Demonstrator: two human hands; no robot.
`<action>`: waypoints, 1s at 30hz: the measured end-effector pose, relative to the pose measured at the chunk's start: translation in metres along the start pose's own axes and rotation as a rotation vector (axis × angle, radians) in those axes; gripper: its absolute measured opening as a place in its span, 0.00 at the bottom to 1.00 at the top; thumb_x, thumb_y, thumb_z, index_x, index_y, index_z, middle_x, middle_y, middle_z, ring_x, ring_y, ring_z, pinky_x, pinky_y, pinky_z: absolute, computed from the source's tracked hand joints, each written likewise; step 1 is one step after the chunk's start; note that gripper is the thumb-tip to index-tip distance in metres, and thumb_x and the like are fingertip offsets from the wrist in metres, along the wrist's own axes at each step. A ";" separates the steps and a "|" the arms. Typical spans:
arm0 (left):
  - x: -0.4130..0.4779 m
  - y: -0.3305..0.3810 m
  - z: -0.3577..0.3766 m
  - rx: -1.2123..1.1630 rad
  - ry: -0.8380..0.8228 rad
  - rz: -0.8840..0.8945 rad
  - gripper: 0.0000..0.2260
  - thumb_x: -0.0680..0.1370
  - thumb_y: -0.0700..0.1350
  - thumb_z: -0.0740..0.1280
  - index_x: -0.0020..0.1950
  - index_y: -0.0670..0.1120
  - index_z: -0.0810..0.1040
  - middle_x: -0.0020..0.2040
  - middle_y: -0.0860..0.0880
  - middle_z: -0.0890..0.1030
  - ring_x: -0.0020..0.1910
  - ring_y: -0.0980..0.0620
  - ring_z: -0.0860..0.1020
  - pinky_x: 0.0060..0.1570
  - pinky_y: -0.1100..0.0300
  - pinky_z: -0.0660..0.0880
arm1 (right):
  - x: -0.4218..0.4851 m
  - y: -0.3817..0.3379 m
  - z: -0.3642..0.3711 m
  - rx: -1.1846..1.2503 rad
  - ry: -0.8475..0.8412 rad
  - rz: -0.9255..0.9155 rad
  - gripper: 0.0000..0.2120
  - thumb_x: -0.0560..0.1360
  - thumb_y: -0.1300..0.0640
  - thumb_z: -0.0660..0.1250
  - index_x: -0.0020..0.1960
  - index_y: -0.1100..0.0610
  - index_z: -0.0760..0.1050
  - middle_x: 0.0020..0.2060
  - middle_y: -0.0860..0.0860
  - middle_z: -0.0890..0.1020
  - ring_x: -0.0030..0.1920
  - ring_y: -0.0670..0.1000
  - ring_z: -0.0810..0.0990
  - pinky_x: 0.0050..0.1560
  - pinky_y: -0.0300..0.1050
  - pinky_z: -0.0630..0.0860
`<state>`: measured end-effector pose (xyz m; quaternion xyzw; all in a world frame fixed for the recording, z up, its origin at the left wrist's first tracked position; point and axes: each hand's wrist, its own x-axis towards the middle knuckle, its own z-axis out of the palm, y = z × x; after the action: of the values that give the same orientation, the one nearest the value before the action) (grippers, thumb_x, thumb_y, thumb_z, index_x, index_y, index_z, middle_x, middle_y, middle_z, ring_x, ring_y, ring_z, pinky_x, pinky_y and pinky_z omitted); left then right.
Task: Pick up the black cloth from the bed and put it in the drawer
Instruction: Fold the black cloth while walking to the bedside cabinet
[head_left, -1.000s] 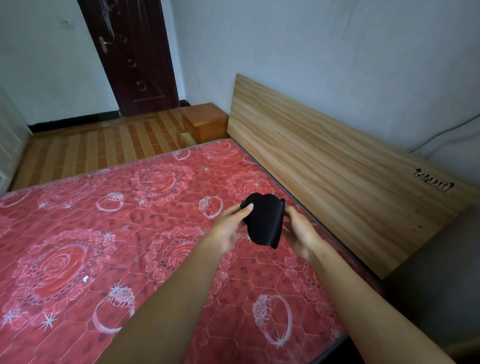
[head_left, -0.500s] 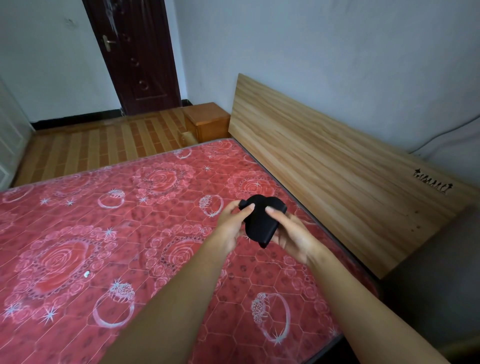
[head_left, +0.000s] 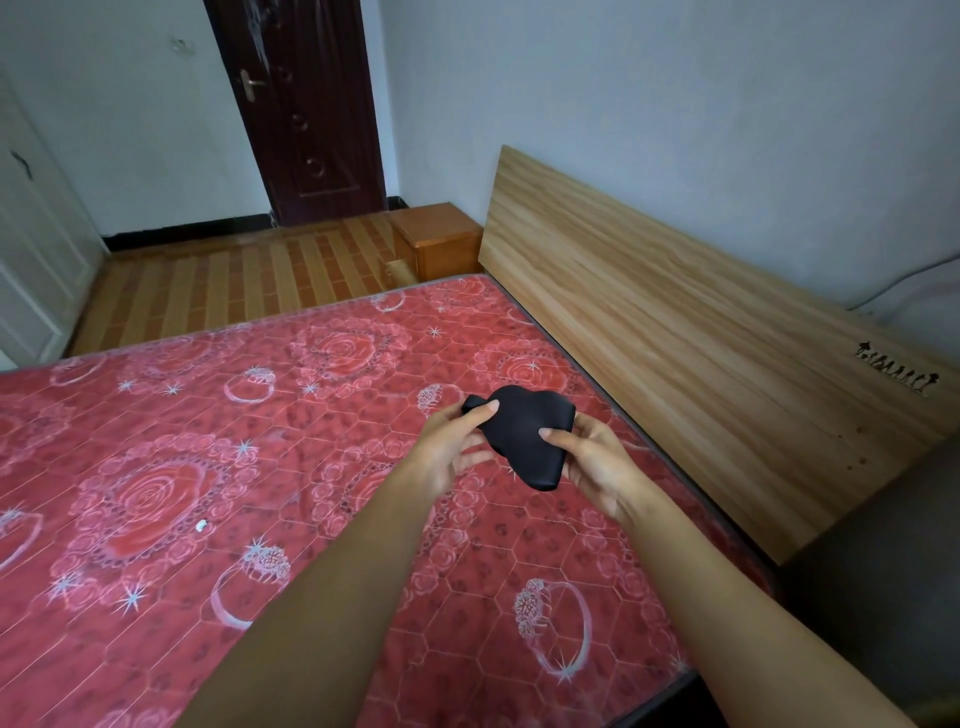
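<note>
A small folded black cloth (head_left: 524, 434) is held above the red patterned bed (head_left: 260, 467), close to the wooden headboard. My left hand (head_left: 452, 447) pinches its upper left corner between thumb and fingers. My right hand (head_left: 597, 462) grips its right side, thumb on top. An orange wooden bedside cabinet (head_left: 436, 239) stands on the floor past the bed's far corner. A pale strip (head_left: 397, 270), possibly a pulled-out drawer, juts out beside it; its inside is hidden.
The wooden headboard (head_left: 701, 332) runs along the right wall. A dark red door (head_left: 306, 109) is shut at the far wall. Striped wooden floor (head_left: 234, 280) lies between bed and door. White cupboard doors (head_left: 36, 260) line the left edge. A small white speck (head_left: 201, 525) lies on the mattress.
My right thumb has come over the top of the cloth and both hands have folded it smaller. The view has tilted up slightly, showing more of the door.
</note>
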<state>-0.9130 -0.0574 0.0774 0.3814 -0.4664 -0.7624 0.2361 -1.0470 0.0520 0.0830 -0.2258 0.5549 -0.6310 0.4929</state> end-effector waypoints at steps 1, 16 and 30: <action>-0.002 0.001 -0.002 0.003 0.006 0.018 0.07 0.73 0.43 0.70 0.49 0.46 0.79 0.55 0.43 0.81 0.46 0.50 0.83 0.38 0.57 0.81 | 0.000 0.000 0.002 0.002 -0.006 0.001 0.17 0.74 0.67 0.63 0.62 0.63 0.70 0.56 0.58 0.78 0.53 0.55 0.80 0.48 0.47 0.79; -0.024 0.002 -0.024 -0.204 0.280 0.131 0.13 0.78 0.42 0.64 0.58 0.35 0.73 0.58 0.38 0.78 0.47 0.46 0.80 0.43 0.56 0.77 | -0.001 0.016 0.026 -0.113 -0.113 0.062 0.10 0.73 0.62 0.67 0.54 0.57 0.71 0.55 0.62 0.79 0.51 0.59 0.82 0.42 0.42 0.81; -0.034 -0.001 -0.038 -0.214 0.224 0.094 0.11 0.79 0.43 0.60 0.56 0.38 0.76 0.50 0.41 0.80 0.46 0.48 0.81 0.43 0.58 0.77 | -0.005 0.013 0.037 -0.233 -0.084 0.045 0.15 0.72 0.63 0.68 0.58 0.64 0.72 0.54 0.62 0.80 0.46 0.58 0.83 0.40 0.43 0.82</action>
<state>-0.8626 -0.0533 0.0786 0.4142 -0.3705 -0.7487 0.3614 -1.0092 0.0397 0.0823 -0.2954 0.6082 -0.5409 0.5003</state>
